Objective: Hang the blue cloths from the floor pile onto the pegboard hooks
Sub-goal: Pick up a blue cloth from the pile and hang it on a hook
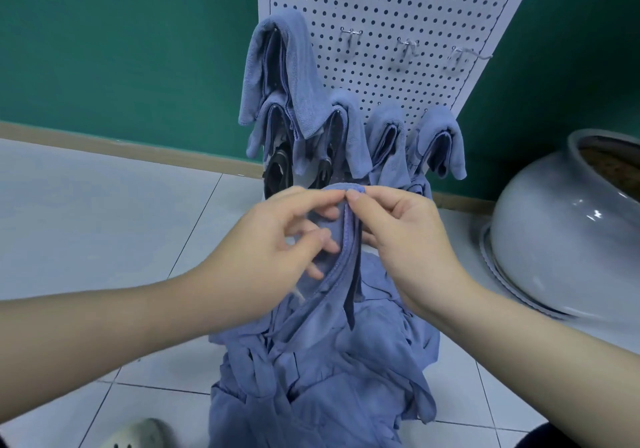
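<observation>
A white pegboard (pixel 391 4) leans against the green wall. Several blue cloths hang on it: a big one (pixel 277 69) at upper left, and a lower row (pixel 440 135). Three bare metal hooks (pixel 405 47) stick out in the middle row. A pile of blue cloths (pixel 318 371) lies on the tiled floor below. One blue cloth (pixel 348 250) is lifted from the pile. My left hand (pixel 277 239) and my right hand (pixel 401 232) both pinch its top edge, thumbs almost touching, just in front of the lower hanging row.
A large pale ceramic pot (pixel 561 239) lies tilted on the floor at the right, close to my right forearm. A light shoe (pixel 138 433) shows at the bottom left. A dark shape (pixel 277 170) sits behind the hanging cloths at the pegboard's foot.
</observation>
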Available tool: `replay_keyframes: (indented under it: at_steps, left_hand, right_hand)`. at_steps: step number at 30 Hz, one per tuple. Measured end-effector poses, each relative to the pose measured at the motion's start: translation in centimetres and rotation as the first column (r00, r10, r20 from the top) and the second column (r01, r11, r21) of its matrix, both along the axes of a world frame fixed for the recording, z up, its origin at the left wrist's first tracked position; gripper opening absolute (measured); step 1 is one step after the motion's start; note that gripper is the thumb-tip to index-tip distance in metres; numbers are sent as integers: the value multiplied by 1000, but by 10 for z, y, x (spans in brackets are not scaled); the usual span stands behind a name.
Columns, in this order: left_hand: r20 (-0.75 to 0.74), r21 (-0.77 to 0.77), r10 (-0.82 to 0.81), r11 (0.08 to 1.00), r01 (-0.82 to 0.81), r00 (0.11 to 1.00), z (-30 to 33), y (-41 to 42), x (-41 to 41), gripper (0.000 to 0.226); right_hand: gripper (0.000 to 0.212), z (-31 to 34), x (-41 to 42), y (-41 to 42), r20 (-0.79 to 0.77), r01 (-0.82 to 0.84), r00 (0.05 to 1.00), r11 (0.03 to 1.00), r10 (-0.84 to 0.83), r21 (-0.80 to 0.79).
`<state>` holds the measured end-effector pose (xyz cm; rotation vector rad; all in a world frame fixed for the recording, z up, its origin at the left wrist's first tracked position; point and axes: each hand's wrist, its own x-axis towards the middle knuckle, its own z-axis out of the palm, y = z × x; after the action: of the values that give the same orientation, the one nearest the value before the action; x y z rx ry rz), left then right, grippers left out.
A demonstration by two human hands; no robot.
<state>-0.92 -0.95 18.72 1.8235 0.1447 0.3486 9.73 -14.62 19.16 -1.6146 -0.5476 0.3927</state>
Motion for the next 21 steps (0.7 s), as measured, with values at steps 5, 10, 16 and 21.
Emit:
replay_keyframes:
  at_steps: [5,10,16,21]
  left_hand:
    - [5,282,114,953,-111,993,3,30,15,44]
    - [-239,227,-118,958,174,964,9,49,17,46]
    - [-151,194,-103,972,132,983,21,46,15,25]
    - [-116,373,-34,925,75,993,35,51,13,14]
  right_hand:
    - [31,3,4,0,-1,-18,1000,1000,18,-11]
    - [36,8,8,-2,-129,-70,988,989,86,127]
    - [23,5,13,1,-116,43,993,983,-23,178]
    - [35,0,28,0,203,187,963,982,-179,-19]
